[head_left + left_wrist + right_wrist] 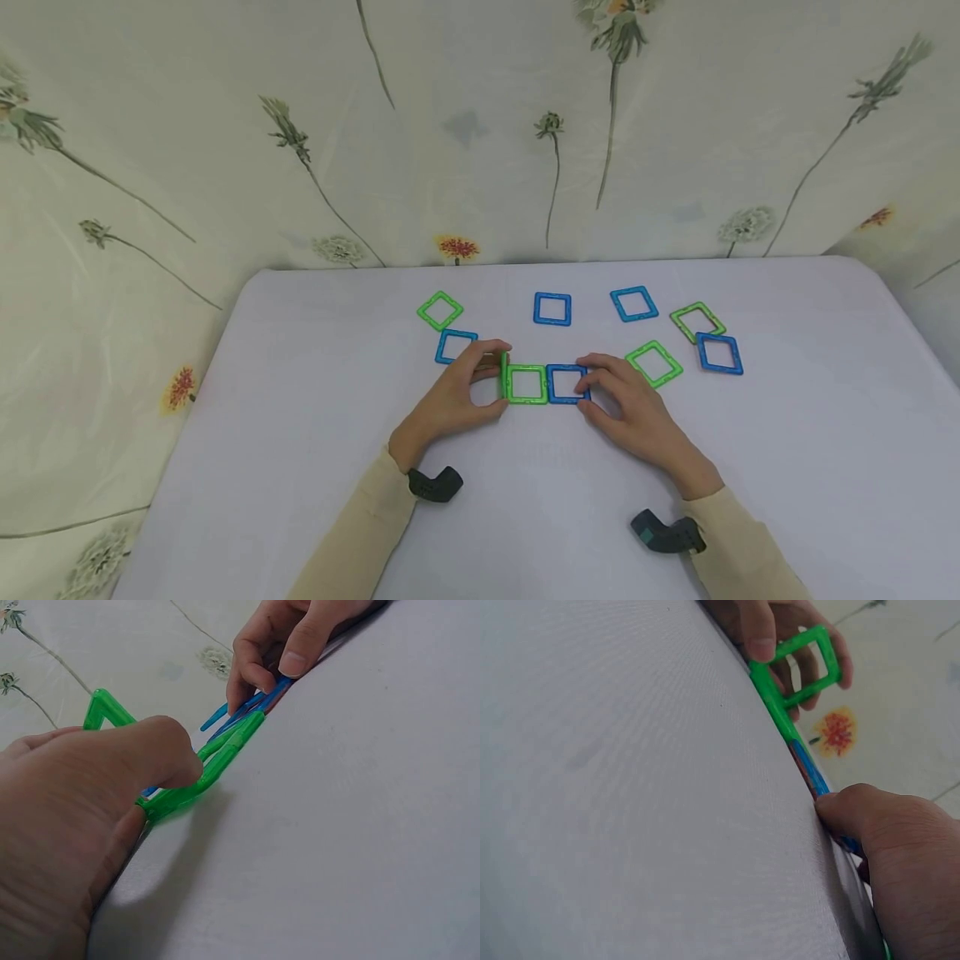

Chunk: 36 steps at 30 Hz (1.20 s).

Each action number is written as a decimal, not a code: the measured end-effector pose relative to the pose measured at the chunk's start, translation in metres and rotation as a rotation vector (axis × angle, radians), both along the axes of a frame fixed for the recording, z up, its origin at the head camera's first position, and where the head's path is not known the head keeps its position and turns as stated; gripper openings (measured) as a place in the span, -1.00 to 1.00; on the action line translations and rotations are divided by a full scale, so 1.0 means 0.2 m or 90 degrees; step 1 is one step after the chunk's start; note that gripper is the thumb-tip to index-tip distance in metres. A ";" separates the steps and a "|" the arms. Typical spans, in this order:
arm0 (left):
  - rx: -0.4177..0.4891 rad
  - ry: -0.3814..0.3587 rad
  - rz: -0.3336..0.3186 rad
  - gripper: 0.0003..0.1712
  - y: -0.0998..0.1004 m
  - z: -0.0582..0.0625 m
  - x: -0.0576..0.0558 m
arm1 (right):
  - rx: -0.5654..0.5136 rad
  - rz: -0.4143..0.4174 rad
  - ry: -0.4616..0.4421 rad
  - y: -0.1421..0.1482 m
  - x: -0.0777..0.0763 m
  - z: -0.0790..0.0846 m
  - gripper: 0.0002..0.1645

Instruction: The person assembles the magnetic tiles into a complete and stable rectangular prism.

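My left hand (448, 402) grips an upright green square magnetic tile (504, 377), thumb at its near edge and fingers at its far edge. This tile stands along the left side of a flat green magnetic tile (527, 402). To the right, a flat blue magnetic tile (551, 385) lies edge to edge with the flat green one. My right hand (636, 414) pinches the blue tile by its right part, thumb on the near side. In the right wrist view, the upright green tile's open frame (826, 654) rises from the row, and the right thumb presses at the blue tile (810, 766).
Behind the hands lie loose square frames: a green tile (426, 317) and blue tile (438, 348) at left, blue tiles (552, 323) (636, 317) at the back, and several more green and blue ones at right. A flowered cloth (480, 183) hangs behind the white table (525, 517).
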State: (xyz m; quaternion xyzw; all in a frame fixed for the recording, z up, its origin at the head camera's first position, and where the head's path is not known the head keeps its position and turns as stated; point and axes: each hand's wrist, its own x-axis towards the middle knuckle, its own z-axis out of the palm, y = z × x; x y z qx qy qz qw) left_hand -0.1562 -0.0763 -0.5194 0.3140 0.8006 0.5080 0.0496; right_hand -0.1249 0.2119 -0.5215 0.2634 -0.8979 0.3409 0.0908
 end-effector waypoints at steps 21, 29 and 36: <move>-0.014 0.028 -0.024 -0.10 0.00 0.00 0.00 | 0.004 0.004 0.004 0.01 0.00 -0.01 -0.75; -0.028 0.032 0.000 -0.10 0.00 0.01 0.00 | 0.004 0.005 0.002 0.00 0.00 -0.01 -0.75; -0.034 0.042 0.013 -0.10 0.01 0.01 0.00 | -0.001 0.003 0.009 0.01 0.00 -0.01 -0.74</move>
